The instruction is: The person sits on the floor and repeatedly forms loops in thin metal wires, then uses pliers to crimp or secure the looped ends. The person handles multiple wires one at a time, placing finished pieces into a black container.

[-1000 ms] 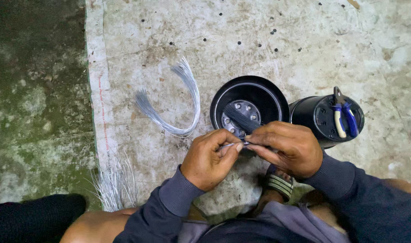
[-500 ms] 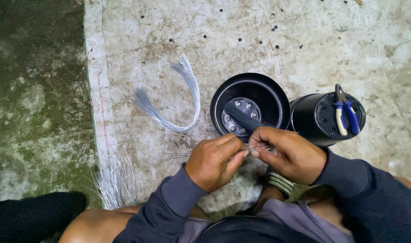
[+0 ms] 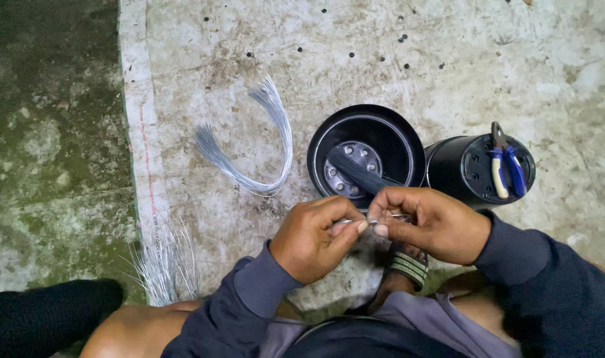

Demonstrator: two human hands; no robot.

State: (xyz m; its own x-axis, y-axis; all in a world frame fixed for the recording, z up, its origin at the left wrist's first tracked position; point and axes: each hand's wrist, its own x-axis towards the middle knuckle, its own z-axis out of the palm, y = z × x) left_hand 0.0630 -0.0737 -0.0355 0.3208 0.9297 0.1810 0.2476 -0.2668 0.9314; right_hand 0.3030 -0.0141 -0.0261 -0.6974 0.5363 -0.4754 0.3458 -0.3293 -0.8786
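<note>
My left hand and my right hand meet in front of me, fingertips pinched together on a thin piece of silver wire. Just beyond them stands an open black plastic pot with holes in its bottom and a bundle of dark wires lying inside. To its right an upturned black pot carries blue-and-yellow-handled pliers on its base.
A curved bundle of silver wires lies on the pale woven sheet left of the pots. More loose wires fan out by my left knee. Mossy green concrete borders the sheet on the left. A sandalled foot shows under my hands.
Both hands stayed together on the wire, shifting slightly as the fingers worked it. The pots, pliers and wire bundles have not moved.
</note>
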